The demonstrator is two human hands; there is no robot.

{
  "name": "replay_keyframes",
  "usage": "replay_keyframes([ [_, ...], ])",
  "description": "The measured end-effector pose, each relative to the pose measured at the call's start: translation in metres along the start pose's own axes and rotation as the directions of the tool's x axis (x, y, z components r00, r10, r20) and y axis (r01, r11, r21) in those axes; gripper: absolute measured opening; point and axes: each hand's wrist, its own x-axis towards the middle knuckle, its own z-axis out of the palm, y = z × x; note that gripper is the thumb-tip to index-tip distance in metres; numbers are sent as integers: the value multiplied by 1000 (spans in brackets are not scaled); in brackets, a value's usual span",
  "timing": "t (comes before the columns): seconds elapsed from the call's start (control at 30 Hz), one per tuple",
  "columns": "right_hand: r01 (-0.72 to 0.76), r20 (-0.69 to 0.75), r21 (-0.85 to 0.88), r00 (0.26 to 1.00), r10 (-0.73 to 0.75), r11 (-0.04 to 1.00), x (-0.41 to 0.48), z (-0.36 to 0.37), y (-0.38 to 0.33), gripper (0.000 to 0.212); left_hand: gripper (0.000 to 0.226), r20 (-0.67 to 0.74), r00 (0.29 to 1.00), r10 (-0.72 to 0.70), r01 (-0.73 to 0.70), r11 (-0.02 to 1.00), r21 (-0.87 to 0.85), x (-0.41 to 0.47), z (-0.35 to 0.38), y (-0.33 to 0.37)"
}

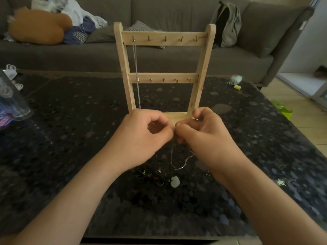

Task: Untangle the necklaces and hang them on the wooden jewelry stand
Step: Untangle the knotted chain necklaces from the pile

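Note:
A wooden jewelry stand [163, 41] with two hook rails stands upright at the table's middle. One silver chain [136, 71] hangs from the leftmost top hook. In front of the stand's base my left hand [145, 135] and my right hand [200, 133] meet fingertip to fingertip, both pinching a thin silver necklace [183, 162] whose chain droops below them to the table. Under my wrists lies a dark tangle of necklaces [155, 175] with a pale round pendant [175, 181].
The dark speckled table [70, 138] carries a clear plastic container [12, 101] at the left edge and a small pale object with a yellow piece [236, 81] at the back right. A grey sofa [177, 57] with clothes and a backpack stands behind.

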Motion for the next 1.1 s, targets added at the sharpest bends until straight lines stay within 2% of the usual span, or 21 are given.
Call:
replay_keyframes([
  [0.17, 80, 26, -112, 997, -77, 990, 1, 1, 1, 31, 10, 36, 997, 63, -66, 992, 104, 1, -1, -2],
  [0.3, 105, 66, -92, 993, -99, 990, 5, 0, 3, 28, 10, 57, 997, 47, -51, 996, 75, 3, -3, -2],
  [0.5, 11, 128, 18, 992, -13, 1000, 13, -3, 7, 26, 11, 89, 996, 22, -23, 1000, 13, 5, -6, -2],
  [0.63, -77, 192, 182, 981, 42, 980, 17, -1, 5, 29, 13, 133, 991, 21, -17, 999, -28, 7, -9, -4],
  [0.8, -122, 269, 265, 962, 48, 957, 19, -3, 3, 19, 17, 144, 989, 21, -7, 995, -95, 8, -12, -6],
  [0.87, -75, 204, 261, 979, 21, 962, 19, -3, 5, 21, 17, 126, 992, 20, -6, 994, -106, 9, -10, -6],
  [0.97, 123, 4, 103, 992, -124, 987, 17, -1, 5, 24, 14, 75, 997, 15, -8, 996, -87, 11, -8, -9],
  [1.1, 226, -8, -20, 974, -226, 974, 13, 0, 3, 28, 9, 43, 999, 15, -12, 997, -71, 12, -6, -10],
])
